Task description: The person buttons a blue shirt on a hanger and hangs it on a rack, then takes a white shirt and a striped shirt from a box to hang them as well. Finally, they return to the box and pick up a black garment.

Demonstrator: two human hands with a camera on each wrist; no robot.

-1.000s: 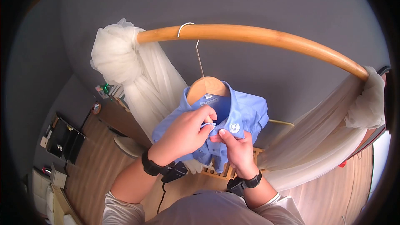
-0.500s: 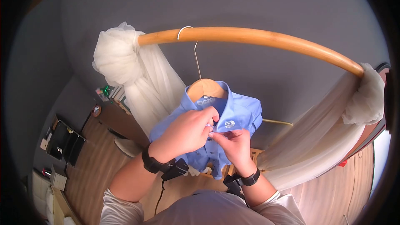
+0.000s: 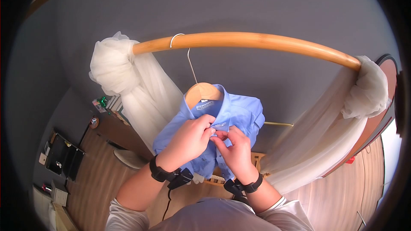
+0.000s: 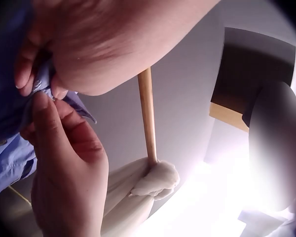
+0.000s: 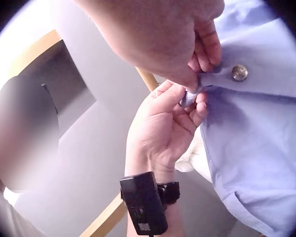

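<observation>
The left hand (image 3: pixel 183 140) and right hand (image 3: pixel 236 154) pinched the blue shirt (image 3: pixel 245 112) near its collar (image 3: pixel 224 112). Their narrowed fingertips apparently gripped fabric.

From my head I look forward and down over both forearms, far enough back to take in the shirt (image 3: pixel 246 113), the wooden rail (image 3: pixel 257 39) and the floor (image 3: pixel 96 167); the left wrist view sits close beside my left hand (image 3: pixel 184 141), turned so the rail runs nearly upright; the right wrist view looks past my right hand (image 3: pixel 237 152), close enough to show a button (image 5: pixel 240 73); all three share my meeting fingers and part of the shirt.
</observation>
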